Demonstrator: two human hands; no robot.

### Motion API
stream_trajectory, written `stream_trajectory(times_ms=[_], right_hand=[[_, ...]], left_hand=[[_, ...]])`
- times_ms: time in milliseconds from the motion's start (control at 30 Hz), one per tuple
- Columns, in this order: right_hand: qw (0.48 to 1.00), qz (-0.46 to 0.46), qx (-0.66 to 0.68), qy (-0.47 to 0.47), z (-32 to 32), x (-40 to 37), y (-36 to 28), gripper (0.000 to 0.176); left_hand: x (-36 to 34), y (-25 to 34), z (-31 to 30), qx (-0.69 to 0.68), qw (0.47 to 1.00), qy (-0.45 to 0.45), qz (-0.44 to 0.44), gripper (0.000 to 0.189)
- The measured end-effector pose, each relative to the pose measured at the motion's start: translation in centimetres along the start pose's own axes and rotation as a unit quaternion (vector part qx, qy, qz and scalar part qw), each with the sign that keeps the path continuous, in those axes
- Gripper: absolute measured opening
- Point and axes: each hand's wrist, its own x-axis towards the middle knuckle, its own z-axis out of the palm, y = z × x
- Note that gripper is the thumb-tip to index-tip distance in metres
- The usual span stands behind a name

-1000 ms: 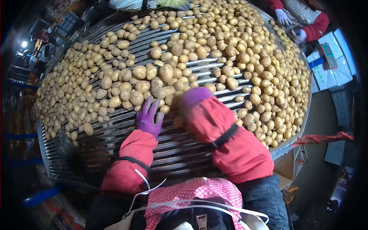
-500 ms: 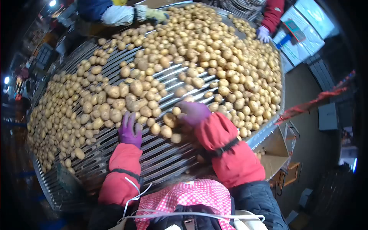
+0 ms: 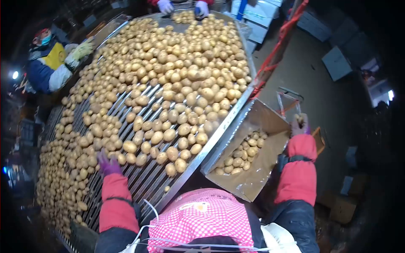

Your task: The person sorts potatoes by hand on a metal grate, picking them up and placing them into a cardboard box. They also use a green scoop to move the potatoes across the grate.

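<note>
My left hand (image 3: 109, 164), in a purple glove, rests at the near edge of the potatoes (image 3: 129, 146) on the slatted metal table, its fingers apart and touching them. My right hand (image 3: 298, 127), also gloved, is out to the right, beyond the far right side of an open cardboard box (image 3: 270, 149). Its fingers are closed around a brownish potato (image 3: 301, 118), partly covered by the glove. Several potatoes (image 3: 242, 155) lie inside the box, which has a clear plastic liner.
A metal rim (image 3: 211, 145) borders the table beside the box. Across the table are a co-worker's lilac-gloved hands (image 3: 165, 6); another person (image 3: 52, 63) stands at the left. A red-wrapped post (image 3: 274, 52) rises behind the box. White cartons (image 3: 259, 14) stand at the back.
My view has turned right, bringing the box fully into sight. My right hand has left the table and swung right past the box with a potato. My left hand stays by the potatoes.
</note>
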Motion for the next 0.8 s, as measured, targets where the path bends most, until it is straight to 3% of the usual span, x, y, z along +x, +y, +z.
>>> stream_trajectory(times_ms=[33, 67, 133, 200, 267, 300, 333, 367, 433, 567, 667, 733, 767, 800], right_hand=[[0.999, 0.011, -0.018, 0.038, -1.1, 2.2, 0.2, 0.025], [0.963, 0.163, 0.196, 0.086, -2.2, 5.7, 1.7, 0.028], [0.998, 0.028, -0.009, -0.055, 3.7, 6.2, 1.8, 0.033], [0.966, -0.079, -0.109, -0.221, 13.4, -1.1, -1.8, 0.037], [0.912, 0.076, -0.156, -0.372, 23.1, -9.5, -4.9, 0.045], [0.869, -0.137, -0.272, -0.389, 26.9, -11.6, -2.3, 0.052], [0.807, -0.188, -0.359, -0.430, 30.7, -12.9, -2.0, 0.063], [0.758, -0.325, -0.450, -0.342, 33.5, -14.3, 1.8, 0.059], [0.672, -0.430, -0.546, -0.256, 36.4, -19.9, 1.3, 0.049], [0.697, -0.262, -0.515, -0.425, 44.4, -24.1, -1.7, 0.047], [0.729, -0.279, -0.297, -0.550, 44.9, -24.1, 1.0, 0.047], [0.802, -0.280, -0.290, -0.441, 41.8, -22.9, 1.2, 0.044], [0.856, -0.163, -0.336, -0.358, 39.8, -22.3, -1.2, 0.039], [0.858, -0.268, -0.331, -0.287, 37.8, -19.2, 0.4, 0.040]], left_hand=[[-0.2, -0.1, 0.9, -0.042, 0.998, 0.034, 0.027, 0.053], [-0.3, -0.2, 2.4, -0.087, 0.992, 0.070, 0.056, 0.053], [-0.5, 0.9, 2.5, -0.072, 0.992, 0.094, 0.053, 0.053], [-0.7, 2.3, 1.4, -0.048, 0.992, 0.102, 0.048, 0.052], [-0.7, 3.3, 0.7, -0.041, 0.993, 0.100, 0.043, 0.052], [-0.6, 3.7, 0.2, -0.044, 0.995, 0.082, 0.025, 0.052], [-0.5, 3.9, 0.1, -0.049, 0.995, 0.081, 0.021, 0.052], [-0.5, 3.9, 0.0, -0.052, 0.995, 0.078, 0.018, 0.051], [-0.5, 4.0, 0.0, -0.045, 0.996, 0.078, 0.009, 0.049], [-0.4, 4.3, -0.5, -0.056, 0.996, 0.064, 0.008, 0.047], [-0.3, 4.3, -0.6, -0.062, 0.996, 0.059, 0.000, 0.047], [-0.1, 4.2, -0.6, -0.054, 0.997, 0.050, 0.000, 0.048], [0.0, 4.5, -1.0, -0.054, 0.998, 0.044, -0.005, 0.048], [0.0, 4.8, -1.3, -0.052, 0.998, 0.037, -0.010, 0.048]])
